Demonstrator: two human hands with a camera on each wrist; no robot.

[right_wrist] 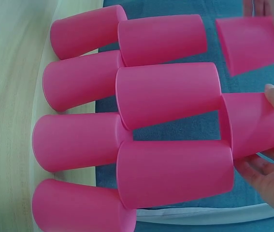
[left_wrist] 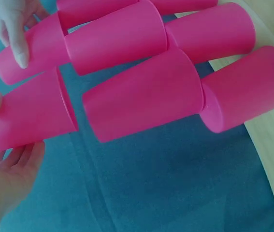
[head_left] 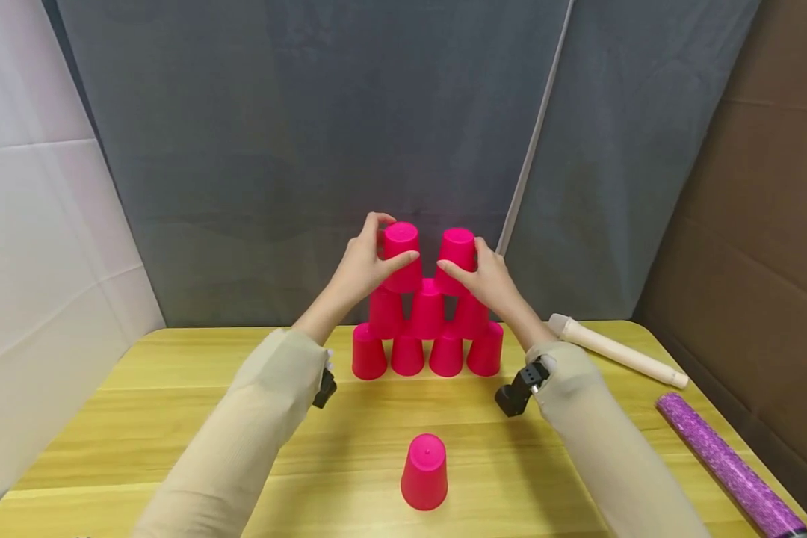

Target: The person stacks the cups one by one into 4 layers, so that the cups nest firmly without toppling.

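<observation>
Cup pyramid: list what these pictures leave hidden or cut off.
- Head view: the left hand covers the near side of the top-left cup; the right hand covers part of the top-right cup.
- Head view: the purple glitter roll runs off the lower edge.
- Left wrist view: the bottom row is cut off by the frame.
- Right wrist view: the loose cup is out of frame.

A yellow wooden table (head_left: 175,418) is seen in front of a grey cloth backdrop (head_left: 309,112), with a white sheet (head_left: 33,224) hung at the left and brown cardboard (head_left: 767,187) at the right. A cream roll (head_left: 615,350) is laid on the table's far right part, and a glittery purple roll (head_left: 726,463) is laid nearer, well apart from it, along the right edge
</observation>
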